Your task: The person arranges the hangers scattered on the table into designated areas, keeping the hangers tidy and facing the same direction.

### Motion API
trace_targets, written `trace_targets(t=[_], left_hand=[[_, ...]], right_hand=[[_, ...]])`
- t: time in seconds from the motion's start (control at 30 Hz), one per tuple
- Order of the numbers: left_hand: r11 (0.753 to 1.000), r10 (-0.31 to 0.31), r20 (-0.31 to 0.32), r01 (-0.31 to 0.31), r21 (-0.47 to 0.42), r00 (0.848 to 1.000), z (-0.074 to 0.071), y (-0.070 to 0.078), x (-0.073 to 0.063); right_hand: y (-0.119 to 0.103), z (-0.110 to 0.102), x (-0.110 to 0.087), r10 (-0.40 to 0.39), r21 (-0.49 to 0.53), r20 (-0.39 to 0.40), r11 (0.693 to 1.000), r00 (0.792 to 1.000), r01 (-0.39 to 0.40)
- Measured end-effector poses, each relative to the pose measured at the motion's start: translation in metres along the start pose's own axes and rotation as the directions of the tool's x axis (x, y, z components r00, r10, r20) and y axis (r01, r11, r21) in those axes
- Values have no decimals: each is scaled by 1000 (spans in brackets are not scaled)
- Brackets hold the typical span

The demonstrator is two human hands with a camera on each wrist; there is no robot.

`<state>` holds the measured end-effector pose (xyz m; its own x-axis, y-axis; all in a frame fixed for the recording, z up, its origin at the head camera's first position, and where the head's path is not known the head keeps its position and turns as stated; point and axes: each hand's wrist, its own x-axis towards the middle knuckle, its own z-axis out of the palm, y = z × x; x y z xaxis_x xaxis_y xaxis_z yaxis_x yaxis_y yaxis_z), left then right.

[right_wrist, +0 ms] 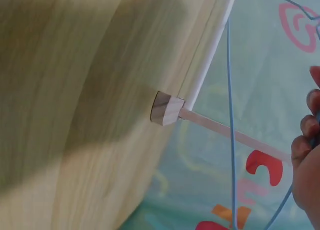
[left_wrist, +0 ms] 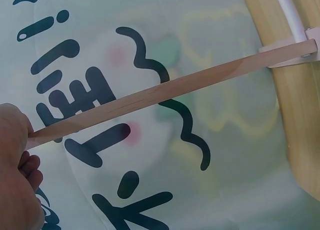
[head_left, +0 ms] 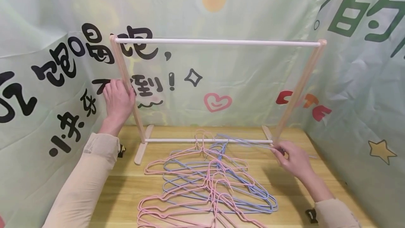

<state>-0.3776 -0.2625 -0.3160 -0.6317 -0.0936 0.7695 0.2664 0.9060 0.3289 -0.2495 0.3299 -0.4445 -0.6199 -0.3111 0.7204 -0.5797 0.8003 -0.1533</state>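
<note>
My left hand grips the left wooden post of a small garment rack. In my right hand is a blue wire hanger, raised beside the foot of the rack's right post. Its long wire shows in the right wrist view, with the fingers curled round part of it. On the table, pink hangers lie in an overlapping row in front of the rack. Several blue hangers lie among and behind them, to the right.
The rack has a white top rail and a white lower rail, with wooden feet on the wood-grain table. Printed fabric encloses the back and sides. A small black object lies by the right sleeve.
</note>
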Motion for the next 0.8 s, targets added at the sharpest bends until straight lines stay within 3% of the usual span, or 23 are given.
trace_targets(t=[0.17, 0.37, 0.57, 0.67, 0.8], left_hand=[[1000, 6, 5, -6, 1, 1000, 0, 0, 0], [1000, 9, -6, -9, -13, 1000, -1, 0, 0], [1000, 10, -12, -11, -22, 1000, -1, -1, 0], [1000, 20, -17, -20, -24, 1000, -1, -1, 1], [999, 31, -23, -31, -25, 999, -1, -2, 1]], right_hand=[[-3, -4, 3, 147, 27, -85, 989, 986, -145], [-10, -22, 18, 212, -81, -202, 969, 956, -232], [-11, -48, 31, 261, -173, -226, 937, 939, -302], [-11, -63, 37, 302, -156, -262, 924, 917, -349], [-14, -84, 50, 360, -81, -334, 910, 871, -407]])
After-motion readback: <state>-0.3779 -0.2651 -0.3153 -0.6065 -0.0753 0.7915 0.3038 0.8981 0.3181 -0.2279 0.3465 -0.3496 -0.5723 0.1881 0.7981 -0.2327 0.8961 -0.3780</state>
